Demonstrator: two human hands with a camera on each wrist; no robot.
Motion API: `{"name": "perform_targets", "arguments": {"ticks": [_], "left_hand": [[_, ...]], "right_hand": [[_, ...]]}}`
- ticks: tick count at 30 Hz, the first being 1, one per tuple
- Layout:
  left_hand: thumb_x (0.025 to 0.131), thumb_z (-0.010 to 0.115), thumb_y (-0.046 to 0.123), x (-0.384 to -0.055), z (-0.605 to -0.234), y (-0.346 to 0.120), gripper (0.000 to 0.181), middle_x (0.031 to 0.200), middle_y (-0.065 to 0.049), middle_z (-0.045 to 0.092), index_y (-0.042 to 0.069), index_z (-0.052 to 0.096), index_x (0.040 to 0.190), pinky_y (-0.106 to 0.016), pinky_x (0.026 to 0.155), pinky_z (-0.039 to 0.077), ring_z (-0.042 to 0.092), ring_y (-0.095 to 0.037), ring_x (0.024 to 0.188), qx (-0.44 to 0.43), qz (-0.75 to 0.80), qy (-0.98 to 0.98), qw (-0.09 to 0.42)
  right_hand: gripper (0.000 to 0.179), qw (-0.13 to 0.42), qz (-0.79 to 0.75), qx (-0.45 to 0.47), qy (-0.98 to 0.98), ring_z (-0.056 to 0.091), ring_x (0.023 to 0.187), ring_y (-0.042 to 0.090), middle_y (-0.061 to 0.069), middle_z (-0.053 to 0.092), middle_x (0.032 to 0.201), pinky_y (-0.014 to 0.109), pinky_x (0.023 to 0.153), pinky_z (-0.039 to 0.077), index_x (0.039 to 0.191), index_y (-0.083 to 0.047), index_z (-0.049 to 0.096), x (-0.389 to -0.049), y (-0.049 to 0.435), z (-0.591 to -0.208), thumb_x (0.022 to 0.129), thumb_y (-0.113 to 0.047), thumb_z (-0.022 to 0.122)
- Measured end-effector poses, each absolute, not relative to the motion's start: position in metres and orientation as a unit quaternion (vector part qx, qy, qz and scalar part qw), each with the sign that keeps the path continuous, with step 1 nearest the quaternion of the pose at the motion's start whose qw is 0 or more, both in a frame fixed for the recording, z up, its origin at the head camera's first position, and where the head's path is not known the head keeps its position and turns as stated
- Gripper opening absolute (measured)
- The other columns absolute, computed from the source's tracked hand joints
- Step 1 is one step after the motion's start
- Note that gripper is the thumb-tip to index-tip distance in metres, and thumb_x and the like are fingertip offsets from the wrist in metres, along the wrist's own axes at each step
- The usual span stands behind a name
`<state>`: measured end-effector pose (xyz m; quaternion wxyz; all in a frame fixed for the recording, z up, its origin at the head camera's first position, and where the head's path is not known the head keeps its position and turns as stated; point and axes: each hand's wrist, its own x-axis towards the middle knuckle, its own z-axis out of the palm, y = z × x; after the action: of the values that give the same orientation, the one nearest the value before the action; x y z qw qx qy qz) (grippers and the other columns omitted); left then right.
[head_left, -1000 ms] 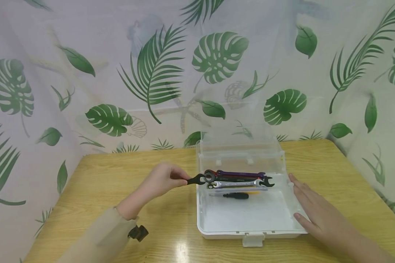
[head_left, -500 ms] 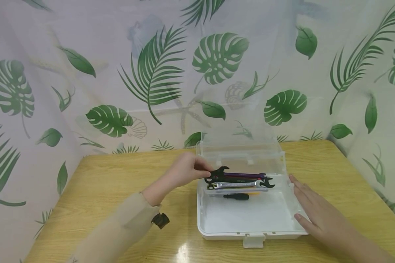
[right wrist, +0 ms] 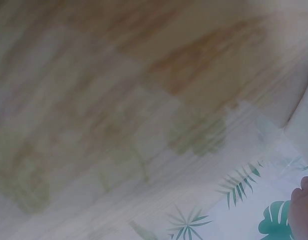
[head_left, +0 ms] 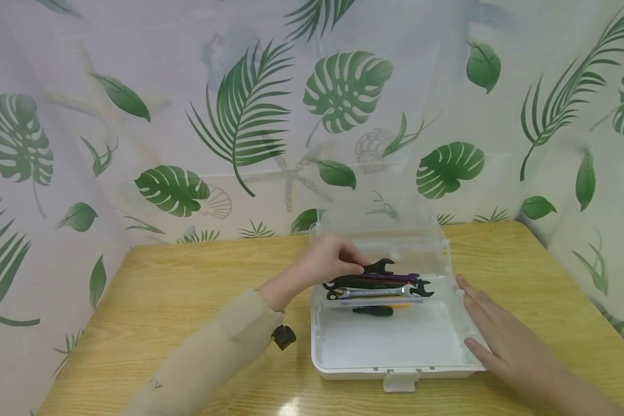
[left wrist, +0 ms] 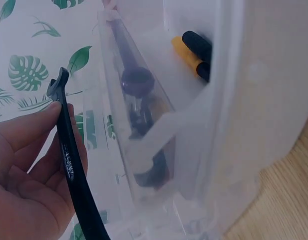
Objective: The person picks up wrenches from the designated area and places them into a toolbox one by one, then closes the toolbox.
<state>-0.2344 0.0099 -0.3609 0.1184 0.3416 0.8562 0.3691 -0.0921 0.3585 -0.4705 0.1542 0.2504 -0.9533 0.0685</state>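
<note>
My left hand [head_left: 329, 261] pinches a black open-end wrench [head_left: 379, 266] near its jaw end, over the back of the white toolbox [head_left: 390, 346]. In the left wrist view, the wrench's shaft [left wrist: 74, 170] runs down past my palm, beside the clear compartment wall. Below it in the head view lie a purple wrench [head_left: 408, 278], a silver wrench [head_left: 369, 293] and other dark wrenches in the rear compartment. My right hand [head_left: 504, 338] rests against the toolbox's right side, fingers extended; only a bit of a hand [right wrist: 302, 207] shows in the right wrist view.
A screwdriver with a black handle [head_left: 378, 311] lies on the toolbox floor, with a yellow handle [left wrist: 185, 54] beside it. The clear lid [head_left: 379, 234] stands raised at the back. A front latch [head_left: 400, 381] hangs down. Leaf-patterned cloth [head_left: 270, 115] surrounds the wooden table [head_left: 213, 289].
My left hand has carried the black wrench rightward from the toolbox's left edge to over the rear compartment, its jaw end now pointing right. The right hand has stayed put.
</note>
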Motion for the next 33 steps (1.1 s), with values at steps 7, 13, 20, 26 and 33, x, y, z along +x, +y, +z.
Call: {"name": "perform_targets", "arguments": {"ticks": [7, 13, 20, 26, 33], "left_hand": [[0.098, 0.077, 0.008, -0.238, -0.358, 0.03, 0.015, 0.111, -0.009, 0.083, 0.006, 0.083, 0.111, -0.017, 0.08, 0.057, 0.078, -0.021, 0.102, 0.342, 0.365, 0.856, 0.131], [0.099, 0.076, 0.009, -0.236, -0.355, 0.044, 0.015, 0.113, -0.009, 0.083, 0.006, 0.083, 0.112, -0.015, 0.078, 0.055, 0.077, -0.021, 0.104, 0.344, 0.361, 0.855, 0.144], [0.098, 0.076, 0.007, -0.235, -0.354, 0.055, 0.015, 0.112, -0.009, 0.083, 0.005, 0.083, 0.111, -0.013, 0.079, 0.054, 0.078, -0.02, 0.103, 0.354, 0.372, 0.847, 0.139], [0.099, 0.076, 0.008, -0.234, -0.352, 0.061, 0.015, 0.112, -0.009, 0.083, 0.005, 0.083, 0.112, -0.014, 0.081, 0.055, 0.077, -0.022, 0.106, 0.358, 0.37, 0.848, 0.128], [0.099, 0.077, 0.01, -0.232, -0.355, 0.067, 0.016, 0.113, -0.006, 0.083, 0.007, 0.083, 0.113, -0.012, 0.082, 0.057, 0.078, -0.016, 0.104, 0.358, 0.377, 0.846, 0.114]], "right_hand": [[0.084, 0.157, 0.072, 0.255, -0.951, -0.01, 0.16, -0.007, 0.005, 0.014, 0.18, 0.007, 0.125, -0.01, 0.167, 0.0, 0.025, -0.092, 0.358, -0.47, 0.1, -0.026, 0.069], [0.084, 0.17, 0.078, 0.269, -0.945, -0.009, 0.161, -0.006, 0.006, 0.016, 0.18, 0.009, 0.127, -0.007, 0.165, 0.002, 0.029, -0.094, 0.359, -0.471, 0.097, -0.023, 0.071], [0.084, 0.175, 0.078, 0.273, -0.943, -0.01, 0.16, -0.007, 0.005, 0.016, 0.18, 0.008, 0.126, -0.008, 0.165, 0.002, 0.03, -0.095, 0.36, -0.473, 0.096, -0.023, 0.071], [0.083, 0.171, 0.077, 0.268, -0.945, -0.009, 0.16, -0.008, 0.005, 0.016, 0.18, 0.008, 0.126, -0.008, 0.165, 0.002, 0.03, -0.094, 0.361, -0.474, 0.097, -0.024, 0.072], [0.083, 0.169, 0.079, 0.262, -0.947, -0.009, 0.16, -0.008, 0.004, 0.015, 0.18, 0.008, 0.126, -0.009, 0.165, 0.001, 0.03, -0.094, 0.361, -0.475, 0.098, -0.024, 0.071]]}}
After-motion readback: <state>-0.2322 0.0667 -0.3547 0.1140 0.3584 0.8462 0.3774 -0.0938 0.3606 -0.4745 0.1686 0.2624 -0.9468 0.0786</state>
